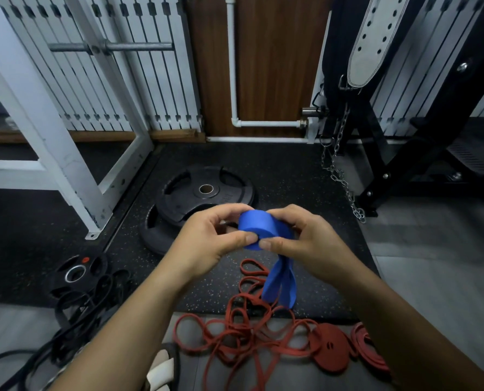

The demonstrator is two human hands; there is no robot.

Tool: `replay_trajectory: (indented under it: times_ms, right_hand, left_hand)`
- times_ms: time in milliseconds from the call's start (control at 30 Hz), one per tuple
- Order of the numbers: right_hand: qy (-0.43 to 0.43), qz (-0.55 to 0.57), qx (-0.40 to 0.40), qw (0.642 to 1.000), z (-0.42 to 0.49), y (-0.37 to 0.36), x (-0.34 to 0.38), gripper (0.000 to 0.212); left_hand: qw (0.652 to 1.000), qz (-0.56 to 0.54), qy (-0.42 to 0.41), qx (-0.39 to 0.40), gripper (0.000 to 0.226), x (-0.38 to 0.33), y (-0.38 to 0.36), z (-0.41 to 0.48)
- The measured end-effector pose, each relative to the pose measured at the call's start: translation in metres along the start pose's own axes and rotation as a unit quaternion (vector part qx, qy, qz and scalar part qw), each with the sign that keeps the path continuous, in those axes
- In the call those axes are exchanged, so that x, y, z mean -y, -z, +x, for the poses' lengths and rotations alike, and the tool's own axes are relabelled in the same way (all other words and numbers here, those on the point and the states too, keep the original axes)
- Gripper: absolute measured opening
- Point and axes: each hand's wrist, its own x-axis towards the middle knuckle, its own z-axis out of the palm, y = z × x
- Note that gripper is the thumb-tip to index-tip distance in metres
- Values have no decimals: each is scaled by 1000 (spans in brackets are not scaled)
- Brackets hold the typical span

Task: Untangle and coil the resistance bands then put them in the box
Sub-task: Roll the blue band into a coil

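Left hand (215,244) and right hand (300,238) both pinch blue band (259,227), mostly coiled, mid-air above mat (291,179); tail hangs. Red bands (249,334) tangled below, black bands (79,306) left.

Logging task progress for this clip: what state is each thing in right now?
Wide blue rubber resistance band: partly coiled into a roll, tail hanging loose.
Left hand: pinches the blue roll.
Right hand: pinches the blue roll.
Thin red rubber bands: tangled on the floor.
Flat red coils: wound up, on the floor.
Black rubber bands: tangled on the floor.
Black weight plates: stacked flat.
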Motion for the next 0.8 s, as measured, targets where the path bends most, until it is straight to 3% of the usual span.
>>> replay_trajectory:
  times_ms: [133, 233, 400, 533, 633, 700, 800]
  right_hand:
    - [-19, 137, -10, 990, 0, 3, 3, 40]
    - [-44, 172, -6, 984, -1, 3, 4, 44]
    - [-39, 262, -19, 964, -4, -3, 3, 42]
    - [-46, 307, -17, 950, -6, -12, 0, 36]
    - [-54, 292, -9, 955, -5, -10, -1, 36]
    - [-59, 250, -6, 966, -4, -3, -1, 35]
    - [-63, 158, 7, 985, -2, 5, -3, 26]
  left_hand:
    - [992, -125, 20, -15, 36, 2, -4, -3]
    - [977, -209, 41, -26, 37, 1, -6, -3]
    - [926, -375, 48, -13, 36, -3, -16, -5]
    - [894, -442, 67, -18, 36, -1, -22, -3]
    - [928, -363, 84, -22, 38, 0, -16, 0]
    - [979, -178, 93, -20, 41, 2, -10, 0]
    - [998, 46, 30, -42, 57, 2, 2, 1]
